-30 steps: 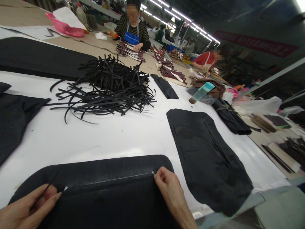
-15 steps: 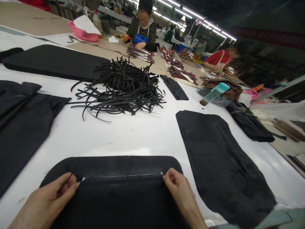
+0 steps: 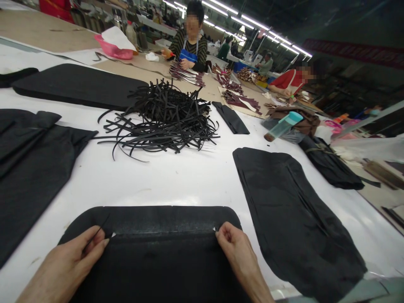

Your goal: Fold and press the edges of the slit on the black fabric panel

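Observation:
A dark, round-cornered black panel, leather-like, lies in front of me on the white table. My left hand is closed in a pinch on a thin black strip, whose free end sticks up above the fingers. At the other end of a straight crease across the panel, my right hand pinches with thumb and forefinger; what it grips is hidden. Small white triangles show at both fingertips, and a faint glossy line runs between the hands. Beyond the panel lies a tangled pile of black strips.
Black leather-like pieces lie at the right, and more folded black material at the left. A thick black slab is behind the pile. A bottle with a turquoise lid lies tilted at right. Co-workers work across the table.
The left hand with the strip has shifted slightly right, and the panel's left edge shows a little farther right too. My right hand stays in the same place.

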A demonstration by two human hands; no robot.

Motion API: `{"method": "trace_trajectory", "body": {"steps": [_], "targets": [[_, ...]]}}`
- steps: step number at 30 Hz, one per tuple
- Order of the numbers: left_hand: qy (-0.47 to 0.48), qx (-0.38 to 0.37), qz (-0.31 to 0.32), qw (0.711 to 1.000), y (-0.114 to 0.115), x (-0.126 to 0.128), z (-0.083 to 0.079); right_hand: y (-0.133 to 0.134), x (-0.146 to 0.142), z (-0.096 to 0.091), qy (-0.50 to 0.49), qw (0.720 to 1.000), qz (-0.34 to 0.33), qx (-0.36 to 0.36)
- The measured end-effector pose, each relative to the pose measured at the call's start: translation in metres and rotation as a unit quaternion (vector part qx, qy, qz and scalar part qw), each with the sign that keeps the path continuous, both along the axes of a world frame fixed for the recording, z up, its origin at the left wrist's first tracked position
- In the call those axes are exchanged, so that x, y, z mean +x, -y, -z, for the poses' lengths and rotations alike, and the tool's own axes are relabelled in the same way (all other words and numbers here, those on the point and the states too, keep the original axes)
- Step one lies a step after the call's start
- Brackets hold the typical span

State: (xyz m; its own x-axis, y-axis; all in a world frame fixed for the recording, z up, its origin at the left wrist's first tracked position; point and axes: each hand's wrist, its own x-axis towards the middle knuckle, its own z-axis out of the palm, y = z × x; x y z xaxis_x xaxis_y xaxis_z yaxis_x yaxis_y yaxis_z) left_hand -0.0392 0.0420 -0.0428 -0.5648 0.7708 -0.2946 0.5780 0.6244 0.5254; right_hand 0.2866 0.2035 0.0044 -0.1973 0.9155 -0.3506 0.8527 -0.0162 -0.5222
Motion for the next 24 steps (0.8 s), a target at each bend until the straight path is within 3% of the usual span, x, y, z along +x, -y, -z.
{"method": "trace_trajectory", "body": {"steps": [3,8,11,14,16,19,21,24], "targets": [[-0.01,-0.059,0.043,0.997,0.0,0.003,-0.012,0.001,-0.001,-0.001,0.01,1.0,-0.005,0.007],[-0.055,-0.07,0.035,0.995,-0.006,0.009,-0.033,0.005,0.002,0.001,0.083,0.994,-0.017,0.075],[-0.053,-0.032,0.027,0.998,-0.002,0.005,-0.033,0.011,0.008,0.004,0.091,0.987,-0.037,0.13],[-0.119,0.075,0.032,0.99,0.009,0.004,-0.025,0.021,0.005,0.003,0.073,0.959,-0.078,0.262],[-0.188,0.177,0.098,0.961,0.012,0.013,-0.024,0.03,-0.007,0.001,0.051,0.921,-0.146,0.357],[-0.226,0.301,0.301,0.876,0.002,0.044,-0.033,0.046,-0.037,0.004,0.007,0.867,-0.251,0.431],[-0.229,0.315,0.39,0.834,-0.01,0.065,-0.04,0.055,-0.056,0.011,0.003,0.848,-0.276,0.452],[-0.234,0.315,0.434,0.811,-0.022,0.083,-0.043,0.063,-0.069,0.023,0.018,0.827,-0.291,0.48]]}}
